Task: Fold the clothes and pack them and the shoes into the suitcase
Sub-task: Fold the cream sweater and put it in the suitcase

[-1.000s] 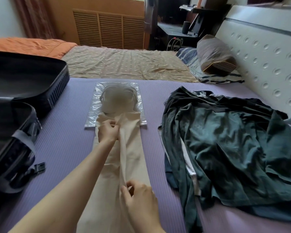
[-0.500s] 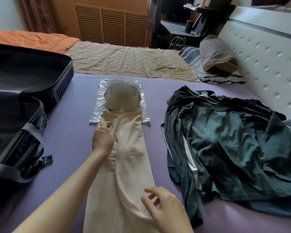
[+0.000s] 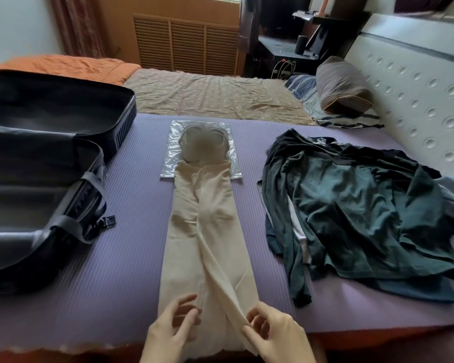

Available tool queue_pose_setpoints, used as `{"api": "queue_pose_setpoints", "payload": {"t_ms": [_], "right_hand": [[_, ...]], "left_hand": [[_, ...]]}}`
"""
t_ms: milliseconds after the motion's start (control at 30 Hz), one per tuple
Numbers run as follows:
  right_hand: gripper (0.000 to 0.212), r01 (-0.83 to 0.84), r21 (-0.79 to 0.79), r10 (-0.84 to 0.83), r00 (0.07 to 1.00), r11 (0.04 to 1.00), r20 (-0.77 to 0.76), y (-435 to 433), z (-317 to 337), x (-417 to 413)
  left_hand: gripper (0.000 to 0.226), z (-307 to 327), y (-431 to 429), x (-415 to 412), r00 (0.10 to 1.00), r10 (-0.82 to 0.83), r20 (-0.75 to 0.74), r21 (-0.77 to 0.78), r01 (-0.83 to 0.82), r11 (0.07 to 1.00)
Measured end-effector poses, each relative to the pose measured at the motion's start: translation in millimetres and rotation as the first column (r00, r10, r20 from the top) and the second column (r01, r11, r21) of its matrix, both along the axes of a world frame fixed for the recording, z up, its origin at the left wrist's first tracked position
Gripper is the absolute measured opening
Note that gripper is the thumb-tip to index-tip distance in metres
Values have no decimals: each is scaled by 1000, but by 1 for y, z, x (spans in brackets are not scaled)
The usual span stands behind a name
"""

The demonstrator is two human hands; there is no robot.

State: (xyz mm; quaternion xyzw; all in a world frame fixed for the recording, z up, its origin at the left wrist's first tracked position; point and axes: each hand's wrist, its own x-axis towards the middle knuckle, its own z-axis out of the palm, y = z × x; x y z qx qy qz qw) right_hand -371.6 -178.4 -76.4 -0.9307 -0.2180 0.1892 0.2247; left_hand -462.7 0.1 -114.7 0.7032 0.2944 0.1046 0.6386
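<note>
Pulled the left hand back from the far part of the dress to its near hem on the mat; cannot tell whether gripping. Pinching the folded edge with the right hand. Best to align both hem corners, then smooth the lengthwise folds flat before doubling over.

The suitcase runs off the left edge of the frame. The left hand and right hand are cut at the wrist by the bottom edge and cover the near end of the beige garment. Whether the left fingers hold cloth is unclear. The item inside the plastic bag is blurred. The dark clothes pile hides the pieces beneath it and runs off the right edge.
</note>
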Motion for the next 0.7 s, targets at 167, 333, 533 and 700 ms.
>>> {"api": "queue_pose_setpoints", "payload": {"t_ms": [167,333,533,700], "right_hand": [[32,6,199,0,999,980,-35,24,-8,-52],[22,29,161,-16,997,986,-77,26,-26,-82],[55,342,339,-361,932,877,-6,-7,-46,-59],[49,429,445,-441,894,786,-83,-24,-54,-37]], "left_hand": [[21,-4,-16,-24,998,63,-22,-153,-66,986],[24,-7,-19,-38,993,90,-78,-80,-96,992],[34,-17,-25,-46,989,104,-104,124,-91,988],[42,-26,-37,-39,986,126,-108,225,-100,969]]}}
